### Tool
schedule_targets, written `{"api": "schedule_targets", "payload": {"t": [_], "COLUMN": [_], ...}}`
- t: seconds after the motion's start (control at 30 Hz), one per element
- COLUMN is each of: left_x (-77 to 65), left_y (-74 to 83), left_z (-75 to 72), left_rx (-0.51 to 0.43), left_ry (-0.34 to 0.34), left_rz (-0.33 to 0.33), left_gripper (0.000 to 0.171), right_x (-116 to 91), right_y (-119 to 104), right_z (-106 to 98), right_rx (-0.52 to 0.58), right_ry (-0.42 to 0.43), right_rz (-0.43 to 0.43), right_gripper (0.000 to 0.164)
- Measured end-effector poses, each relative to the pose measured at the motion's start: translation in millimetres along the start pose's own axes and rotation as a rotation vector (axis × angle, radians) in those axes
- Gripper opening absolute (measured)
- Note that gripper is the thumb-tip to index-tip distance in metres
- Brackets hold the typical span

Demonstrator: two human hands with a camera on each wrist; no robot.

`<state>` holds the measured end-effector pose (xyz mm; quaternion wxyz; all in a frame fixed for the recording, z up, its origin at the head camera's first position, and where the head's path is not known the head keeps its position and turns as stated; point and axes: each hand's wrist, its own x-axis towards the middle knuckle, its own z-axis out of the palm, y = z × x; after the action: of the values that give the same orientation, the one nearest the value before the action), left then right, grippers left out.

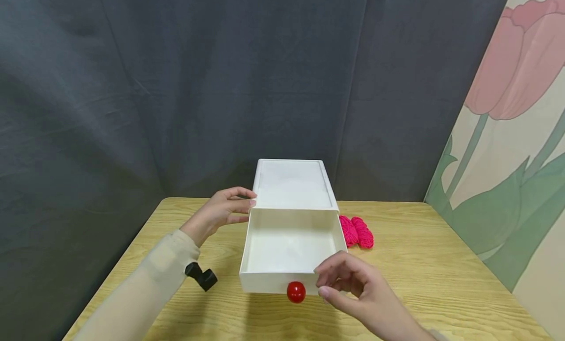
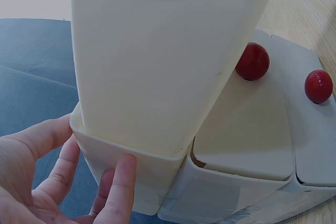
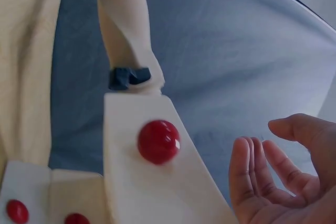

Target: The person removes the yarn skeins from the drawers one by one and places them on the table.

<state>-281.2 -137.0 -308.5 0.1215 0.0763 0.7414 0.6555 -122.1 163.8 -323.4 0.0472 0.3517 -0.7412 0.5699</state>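
A white drawer cabinet (image 1: 295, 184) stands on the table with its top drawer (image 1: 265, 282) pulled far out, its bare inner floor showing. A red round knob (image 1: 296, 292) sits on that drawer's front. My left hand (image 1: 220, 213) touches the left side of the cabinet, fingers spread along the casing near its front edge. Beside the drawer's front right corner hovers my right hand (image 1: 362, 292), its fingers loosely bent and nothing in them. In the right wrist view, a gap shows between the right hand (image 3: 289, 182) and the knob (image 3: 158, 142).
Below the pulled-out drawer are two closed drawers (image 2: 247, 129) with red knobs (image 2: 318, 86). Bright pink yarn (image 1: 356, 232) lies at the cabinet's right on the wooden table (image 1: 419, 262). A dark curtain (image 1: 220, 86) hangs behind, and a tulip-painted wall (image 1: 499, 184) rises at the right.
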Motion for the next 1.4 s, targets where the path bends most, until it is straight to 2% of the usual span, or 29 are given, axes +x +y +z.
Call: {"api": "schedule_targets", "payload": {"t": [0.23,0.33,0.4,0.6,0.73,1.07,1.17,1.27,1.4], "left_x": [0.4,0.7,0.8,0.4,0.0,0.3,0.6,0.6,0.8], "left_y": [0.4,0.6,0.6,0.5,0.5,-0.1,-0.1,0.0,0.2], "left_z": [0.3,0.3,0.4,0.9,1.3,0.6,0.6,0.9,1.0], "left_rx": [0.001,0.000,-0.002,0.005,0.008,0.007,0.004,0.007,0.008], "left_ry": [0.007,0.009,0.010,0.006,0.004,0.002,0.001,0.004,0.006], "left_rz": [0.000,-0.001,-0.001,0.000,0.005,0.007,0.006,0.006,0.006], "left_gripper": [0.030,0.030,0.030,0.031,0.032,0.032,0.032,0.032,0.032], "right_x": [-5,-6,-6,-6,-6,-4,-4,-4,-3], "right_y": [9,12,15,21,24,26,27,29,31], "right_z": [10,12,13,14,15,21,24,27,29], "right_rx": [0.038,0.038,0.045,0.021,0.006,-0.044,-0.066,-0.114,-0.176], "right_ry": [-0.114,-0.144,-0.168,-0.214,-0.213,-0.193,-0.176,-0.143,-0.091], "right_rz": [-0.025,0.008,0.063,0.307,0.367,0.334,0.259,0.134,0.037], "right_gripper": [0.022,0.020,0.021,0.028,0.032,0.036,0.034,0.030,0.027]}}
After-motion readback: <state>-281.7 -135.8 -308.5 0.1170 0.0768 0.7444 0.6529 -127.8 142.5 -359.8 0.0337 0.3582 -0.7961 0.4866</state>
